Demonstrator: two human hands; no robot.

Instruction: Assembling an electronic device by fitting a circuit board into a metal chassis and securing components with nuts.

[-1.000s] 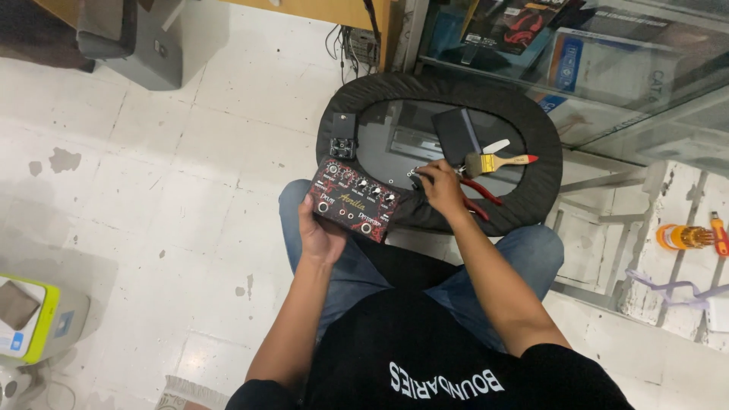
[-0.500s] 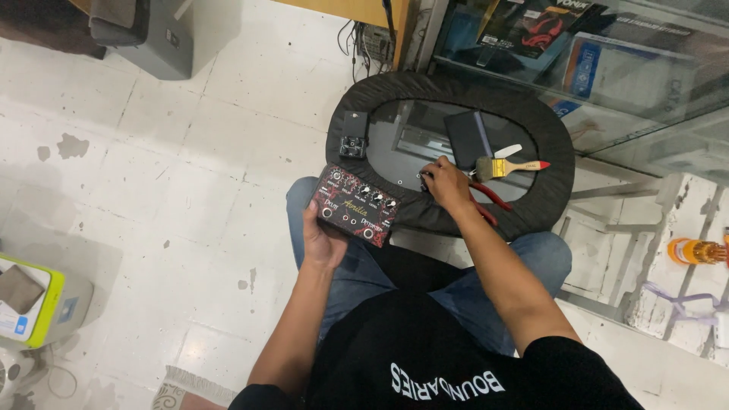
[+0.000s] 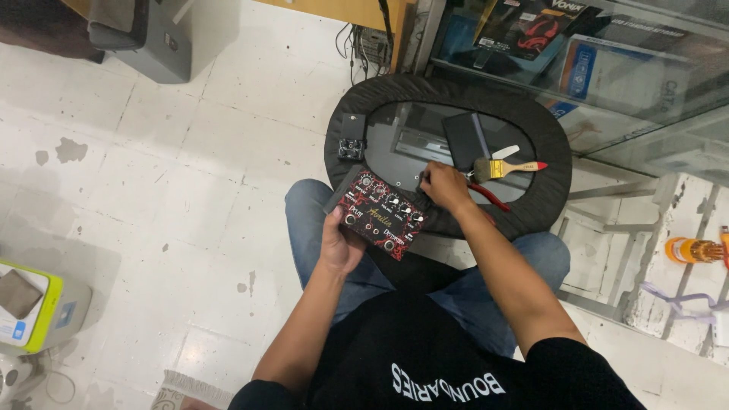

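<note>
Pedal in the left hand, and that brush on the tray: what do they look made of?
Effects pedal: likely a metal case with a glossy red-and-black printed face and knobs that catch the light. Paintbrush: pale handle that looks like wood, red tip, bright band, probably metal, pale bristles.

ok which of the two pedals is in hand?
The red-and-black pedal, gripped by the left hand. The small black pedal lies untouched on the tray rim.

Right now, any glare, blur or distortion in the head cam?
Head view: sharp overall, even overhead light; glass tabletop and glass cabinet show reflections; wide-angle bend at edges; soft shadows on the floor; left hand, right hand and red pedal unblurred.
</note>
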